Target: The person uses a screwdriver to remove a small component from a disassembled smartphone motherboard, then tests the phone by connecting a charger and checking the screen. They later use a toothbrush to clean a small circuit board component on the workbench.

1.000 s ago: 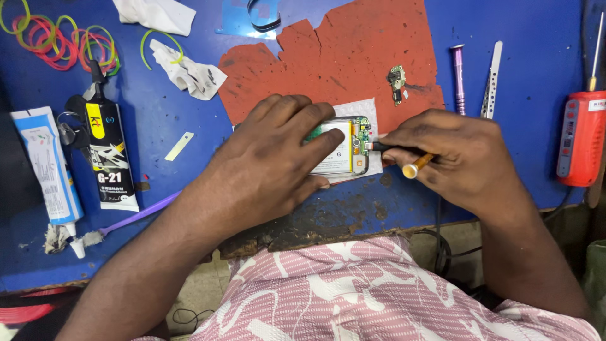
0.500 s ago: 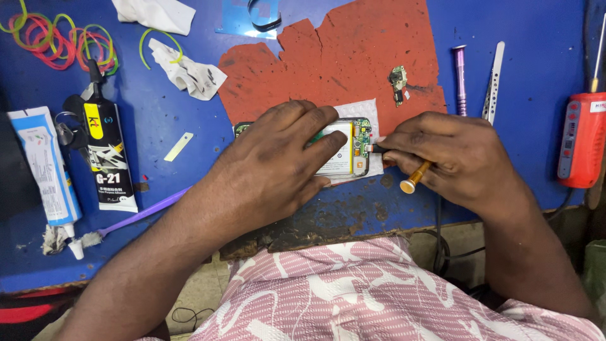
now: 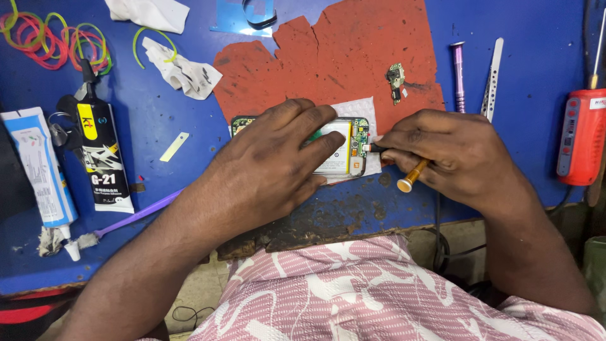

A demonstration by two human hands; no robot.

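An opened phone (image 3: 344, 148), back cover off with its white battery and green board showing, lies on a white cloth (image 3: 360, 110) at the front of a worn red mat (image 3: 353, 57). My left hand (image 3: 271, 167) lies flat over the phone and pins it down, covering most of it. My right hand (image 3: 451, 155) grips a small screwdriver with an orange-gold handle (image 3: 413, 175); its dark tip touches the phone's right end near the green board.
A small loose circuit board (image 3: 396, 81) lies on the mat. A purple tool (image 3: 459, 76), metal tweezers (image 3: 492, 76) and a red device (image 3: 581, 136) lie to the right. Two glue tubes, black (image 3: 101, 158) and white (image 3: 41, 173), rubber bands (image 3: 44, 41) and crumpled paper (image 3: 183, 72) lie left.
My left hand has slid slightly left over the phone. My right hand has tilted the screwdriver, handle swinging toward me, with the tip staying at the phone's right end.
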